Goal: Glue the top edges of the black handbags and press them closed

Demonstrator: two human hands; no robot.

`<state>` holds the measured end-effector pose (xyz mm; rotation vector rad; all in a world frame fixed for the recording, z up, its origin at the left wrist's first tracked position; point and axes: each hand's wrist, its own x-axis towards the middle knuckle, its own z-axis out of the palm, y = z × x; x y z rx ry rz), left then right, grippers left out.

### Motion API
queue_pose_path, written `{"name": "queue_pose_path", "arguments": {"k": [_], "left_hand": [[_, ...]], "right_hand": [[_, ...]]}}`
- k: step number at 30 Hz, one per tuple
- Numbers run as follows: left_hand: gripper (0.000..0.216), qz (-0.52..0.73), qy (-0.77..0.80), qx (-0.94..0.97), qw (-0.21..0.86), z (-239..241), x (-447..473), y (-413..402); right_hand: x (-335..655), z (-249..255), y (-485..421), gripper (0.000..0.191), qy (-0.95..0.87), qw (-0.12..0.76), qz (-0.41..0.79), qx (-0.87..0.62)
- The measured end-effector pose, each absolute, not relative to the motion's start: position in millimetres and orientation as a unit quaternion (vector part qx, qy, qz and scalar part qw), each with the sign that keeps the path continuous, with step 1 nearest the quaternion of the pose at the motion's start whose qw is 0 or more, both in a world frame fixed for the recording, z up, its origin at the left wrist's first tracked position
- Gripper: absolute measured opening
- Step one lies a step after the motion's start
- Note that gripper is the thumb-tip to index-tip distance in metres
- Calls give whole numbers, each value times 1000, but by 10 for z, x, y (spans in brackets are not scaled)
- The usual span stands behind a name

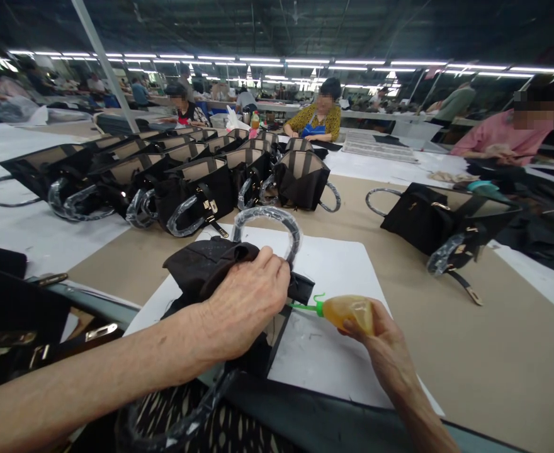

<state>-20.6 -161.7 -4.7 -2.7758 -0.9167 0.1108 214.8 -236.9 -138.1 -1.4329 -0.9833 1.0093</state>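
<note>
My left hand (pixel 253 292) is closed on a black handbag (pixel 196 264) that lies tipped over on a white sheet (pixel 333 358). One of the bag's plastic-wrapped handles (pixel 270 217) loops up beyond my knuckles, and another hangs toward my lap. In my right hand (pixel 381 333) is a squeeze bottle (pixel 347 313) of amber liquid with a green nozzle. Its tip points left, right beside the bag's edge under my left hand; whether it touches is hidden.
Several black handbags (pixel 196 182) with wrapped handles stand in rows at the back left. Another handbag (pixel 442 214) stands on the right. Dark bag parts with gold clasps (pixel 10 338) lie at the lower left. Across the table sit a person in yellow (pixel 322 119) and one in pink (pixel 498 135).
</note>
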Motion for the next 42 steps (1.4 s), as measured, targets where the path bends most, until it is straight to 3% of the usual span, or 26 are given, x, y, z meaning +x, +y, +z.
{"name": "queue_pose_path", "arguments": {"k": [28,42], "left_hand": [[61,25,-318,-941,112,-160,-324,-1816],[52,1,-322,-933,159,-198,-316,-1880]], "right_hand": [[2064,-1328,-2524,43,-336,525,518,-586],[1915,-1178,-2718,40,-334,515,535,-581]]}}
